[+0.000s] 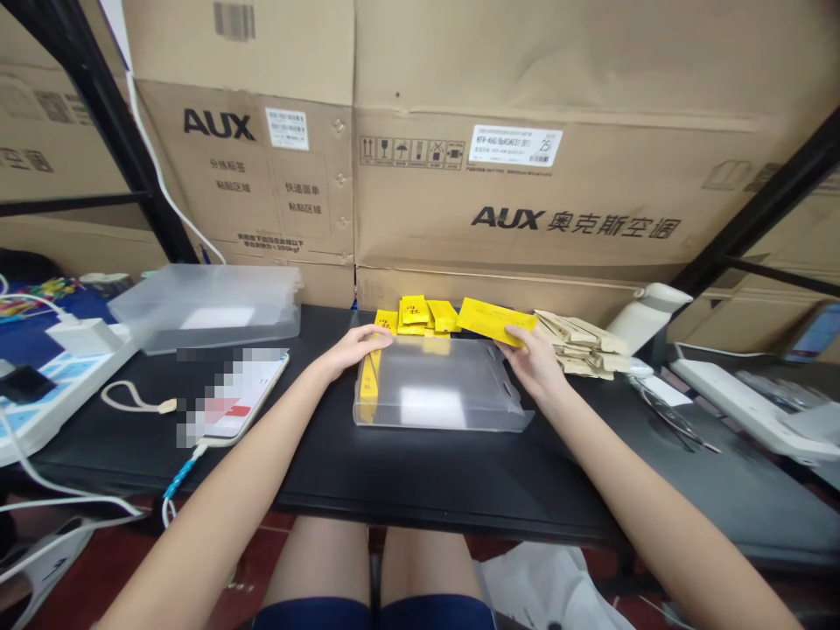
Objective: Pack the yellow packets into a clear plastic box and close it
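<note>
A clear plastic box (452,381) lies on the black table before me, with a yellow packet (369,376) along its left inner side. My left hand (356,347) is at the box's back left corner, fingers bent together near a yellow packet; what they hold, if anything, is hard to make out. In my right hand (535,359) is a yellow packet (497,321), pinched above the box's back right corner. Several yellow packets (415,313) are piled behind the box. Beige packets (581,341) are stacked right of my right hand.
Clear plastic boxes (210,302) and a phone (246,398) on a cable are at the left, beside a power strip (59,394). A white bottle (653,315), glasses (679,420) and a white strip (748,407) are right. Large cartons (525,79) stand behind.
</note>
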Demonstrator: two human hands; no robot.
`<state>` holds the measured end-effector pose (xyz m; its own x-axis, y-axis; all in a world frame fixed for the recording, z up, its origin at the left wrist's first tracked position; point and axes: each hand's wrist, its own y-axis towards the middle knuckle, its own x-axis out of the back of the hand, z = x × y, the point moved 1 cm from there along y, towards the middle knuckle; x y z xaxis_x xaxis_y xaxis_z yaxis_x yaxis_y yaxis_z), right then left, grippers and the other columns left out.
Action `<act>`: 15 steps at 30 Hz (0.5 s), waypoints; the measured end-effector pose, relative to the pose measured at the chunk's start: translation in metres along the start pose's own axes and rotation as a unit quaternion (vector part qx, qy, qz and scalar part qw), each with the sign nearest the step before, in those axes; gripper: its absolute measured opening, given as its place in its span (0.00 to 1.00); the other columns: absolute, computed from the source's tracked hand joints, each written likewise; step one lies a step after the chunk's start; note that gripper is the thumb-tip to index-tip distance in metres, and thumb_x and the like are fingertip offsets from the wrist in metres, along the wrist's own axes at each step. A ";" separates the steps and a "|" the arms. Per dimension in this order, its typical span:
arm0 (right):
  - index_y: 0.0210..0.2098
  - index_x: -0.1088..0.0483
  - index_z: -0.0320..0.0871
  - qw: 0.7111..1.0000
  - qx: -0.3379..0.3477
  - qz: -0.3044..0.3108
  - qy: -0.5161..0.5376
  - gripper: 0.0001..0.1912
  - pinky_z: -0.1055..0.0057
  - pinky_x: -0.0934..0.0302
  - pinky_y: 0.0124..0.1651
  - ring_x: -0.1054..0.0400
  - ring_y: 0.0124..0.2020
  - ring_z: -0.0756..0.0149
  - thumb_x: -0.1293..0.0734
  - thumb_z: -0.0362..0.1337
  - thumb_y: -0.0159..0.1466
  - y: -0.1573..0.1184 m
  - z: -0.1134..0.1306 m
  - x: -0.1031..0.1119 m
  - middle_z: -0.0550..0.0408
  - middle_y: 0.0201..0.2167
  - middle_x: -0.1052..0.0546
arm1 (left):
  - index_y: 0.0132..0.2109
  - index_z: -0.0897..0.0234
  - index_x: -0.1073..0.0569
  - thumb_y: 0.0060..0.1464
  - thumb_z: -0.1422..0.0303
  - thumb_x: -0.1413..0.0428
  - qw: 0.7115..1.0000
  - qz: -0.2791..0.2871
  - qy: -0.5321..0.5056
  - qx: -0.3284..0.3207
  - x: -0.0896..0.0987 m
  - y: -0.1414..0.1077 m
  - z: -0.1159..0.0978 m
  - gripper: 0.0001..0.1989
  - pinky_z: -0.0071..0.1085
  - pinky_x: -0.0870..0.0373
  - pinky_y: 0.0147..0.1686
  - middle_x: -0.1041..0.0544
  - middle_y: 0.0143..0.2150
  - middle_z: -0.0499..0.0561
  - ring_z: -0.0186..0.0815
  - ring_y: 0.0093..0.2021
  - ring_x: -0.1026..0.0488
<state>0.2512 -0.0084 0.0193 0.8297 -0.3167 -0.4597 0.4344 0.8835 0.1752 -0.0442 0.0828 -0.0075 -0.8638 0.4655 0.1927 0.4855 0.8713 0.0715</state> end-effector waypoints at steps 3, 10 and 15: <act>0.26 0.30 0.45 1.000 0.008 -0.001 0.000 0.12 0.73 0.31 0.41 0.28 0.39 0.67 0.32 0.24 0.43 0.004 -0.003 0.003 0.61 0.31 0.21 | 0.42 0.63 0.24 0.43 0.57 0.38 1.000 0.001 0.002 0.002 0.000 0.001 0.001 0.20 0.37 0.37 0.51 0.23 0.44 0.53 0.41 0.47 0.28; 0.25 0.30 0.44 1.000 0.002 -0.008 -0.013 0.11 0.72 0.32 0.42 0.28 0.37 0.67 0.33 0.25 0.42 0.007 -0.004 0.007 0.60 0.30 0.22 | 0.42 0.63 0.24 0.44 0.58 0.39 1.000 0.003 0.002 0.000 0.000 0.001 0.001 0.19 0.37 0.37 0.50 0.22 0.42 0.53 0.41 0.46 0.28; 0.25 0.30 0.44 1.000 0.008 -0.008 -0.019 0.13 0.72 0.32 0.41 0.29 0.34 0.69 0.36 0.24 0.41 0.008 -0.005 0.007 0.61 0.27 0.23 | 0.42 0.63 0.25 0.43 0.57 0.38 1.000 0.003 -0.001 -0.002 0.000 0.001 0.001 0.19 0.39 0.37 0.51 0.22 0.42 0.53 0.41 0.46 0.27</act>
<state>0.2585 -0.0021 0.0128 0.8354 -0.3444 -0.4284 0.4534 0.8724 0.1827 -0.0437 0.0842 -0.0082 -0.8607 0.4717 0.1916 0.4918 0.8676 0.0732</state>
